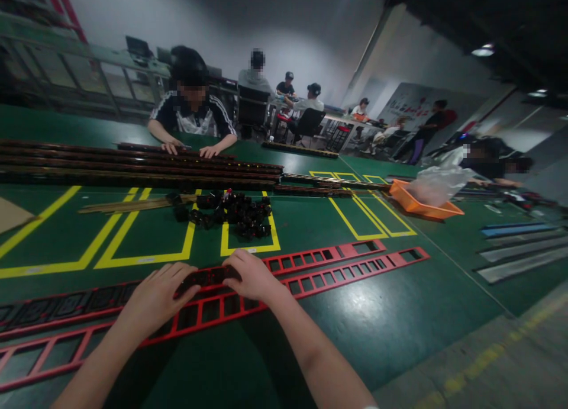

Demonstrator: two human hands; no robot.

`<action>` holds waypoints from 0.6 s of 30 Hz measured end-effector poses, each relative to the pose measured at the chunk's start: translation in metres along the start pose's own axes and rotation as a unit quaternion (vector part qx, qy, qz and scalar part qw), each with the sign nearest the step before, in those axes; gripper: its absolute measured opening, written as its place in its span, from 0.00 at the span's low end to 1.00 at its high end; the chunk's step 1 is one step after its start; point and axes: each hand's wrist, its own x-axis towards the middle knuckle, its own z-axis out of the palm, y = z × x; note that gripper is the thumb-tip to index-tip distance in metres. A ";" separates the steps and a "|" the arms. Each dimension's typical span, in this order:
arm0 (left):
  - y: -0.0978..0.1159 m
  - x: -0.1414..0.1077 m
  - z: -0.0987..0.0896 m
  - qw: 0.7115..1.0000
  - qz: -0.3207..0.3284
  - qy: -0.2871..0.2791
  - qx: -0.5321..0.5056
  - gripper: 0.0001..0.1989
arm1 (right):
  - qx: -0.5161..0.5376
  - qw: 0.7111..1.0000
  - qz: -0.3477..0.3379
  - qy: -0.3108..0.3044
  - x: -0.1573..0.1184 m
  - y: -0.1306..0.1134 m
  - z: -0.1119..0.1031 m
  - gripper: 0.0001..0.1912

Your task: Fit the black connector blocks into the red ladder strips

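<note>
Two long red ladder-like frames lie side by side in front of me, the far frame (346, 251) and the near frame (394, 259). My left hand (155, 293) and my right hand (248, 274) are at the far frame, fingers curled around the two ends of a black plastic part (206, 276) at its slots. The fingers partly cover that part, so I cannot tell how deep it sits. To the left, black square pieces (66, 304) fill the far frame's openings. The near frame's openings show green tabletop.
Beyond my hands lies a pile of small black parts (248, 216) beside tan strips (119, 206). Long dark strips (213, 171) stretch across the table; a co-worker (193, 107) has both hands on them. An orange bin (426, 206) with a plastic bag stands right, near flat strips (523, 252).
</note>
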 end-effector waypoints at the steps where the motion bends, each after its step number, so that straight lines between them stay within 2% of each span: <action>1: 0.000 0.000 0.000 1.000 0.000 -0.002 0.000 0.24 | 0.001 1.000 -0.002 -0.003 0.000 0.000 -0.003 0.17; 5: 0.002 0.001 -0.002 1.000 -0.003 -0.003 0.001 0.25 | 0.010 1.000 0.008 -0.014 0.000 -0.001 -0.009 0.18; 14: 0.004 0.000 -0.003 1.000 0.000 0.007 0.001 0.23 | 0.001 1.000 0.002 0.006 -0.001 0.005 0.006 0.20; 18: 0.007 0.000 -0.006 1.000 -0.003 0.005 0.004 0.21 | -0.018 1.000 -0.013 0.006 0.000 0.005 0.004 0.19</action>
